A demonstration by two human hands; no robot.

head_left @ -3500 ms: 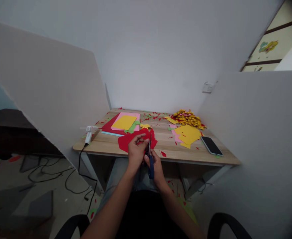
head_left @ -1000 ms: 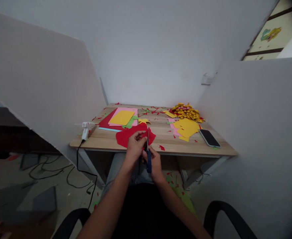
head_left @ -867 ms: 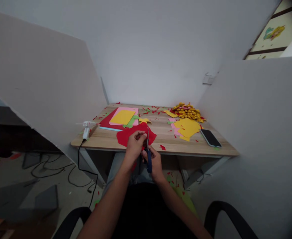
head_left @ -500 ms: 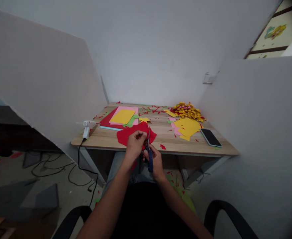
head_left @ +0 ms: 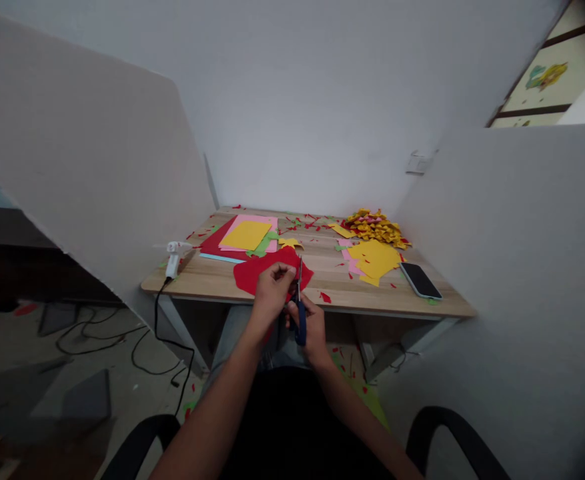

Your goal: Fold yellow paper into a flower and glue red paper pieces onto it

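My left hand (head_left: 269,295) pinches a small piece of red paper (head_left: 289,295) just in front of the table's near edge. My right hand (head_left: 310,323) grips blue-handled scissors (head_left: 300,313), blades pointing up beside the left fingers and into the small piece. A larger red sheet (head_left: 260,272) lies on the wooden table (head_left: 222,280) right behind both hands.
A stack of red, pink and yellow sheets (head_left: 246,235) lies at the back left, yellow sheets (head_left: 372,258) and a heap of yellow folded pieces (head_left: 375,225) at the right. A phone (head_left: 421,281) lies near the right edge. A white glue gun (head_left: 173,257) with a black cord sits left. White partitions flank the table.
Both hands stay at the table's near edge with paper and scissors; the blades shift slightly between frames. The view has drifted a little.
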